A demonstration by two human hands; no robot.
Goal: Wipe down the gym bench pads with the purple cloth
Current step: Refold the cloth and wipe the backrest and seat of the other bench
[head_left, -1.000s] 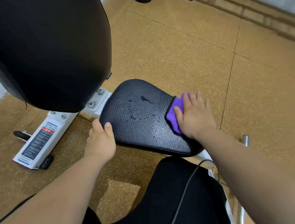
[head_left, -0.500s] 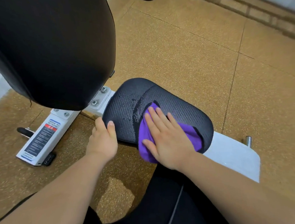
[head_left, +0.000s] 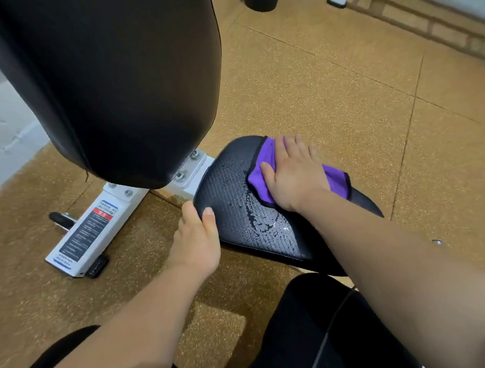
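Cloth (head_left: 266,164) lies flat under right hand (head_left: 294,176), fingers (head_left: 289,148) spread open, pressing it on wet seat pad (head_left: 237,213). Left hand (head_left: 196,242) fingers curl on pad's near edge.

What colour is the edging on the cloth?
Black trim on the purple cloth, clearest along its right edge in the head view.

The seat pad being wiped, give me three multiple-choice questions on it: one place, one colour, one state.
1. Where is the left hand?
A. Gripping the seat pad's near edge
B. On the backrest
C. On the floor

2. What colour is the cloth?
A. Yellow
B. Purple
C. White

3. What state is the seat pad in?
A. Dry
B. Torn
C. Wet with droplets

Answers: 1 A, its fingers curl over the pad's edge; 2 B, purple shows around the right hand pressing it flat; 3 C, droplets glisten on it.
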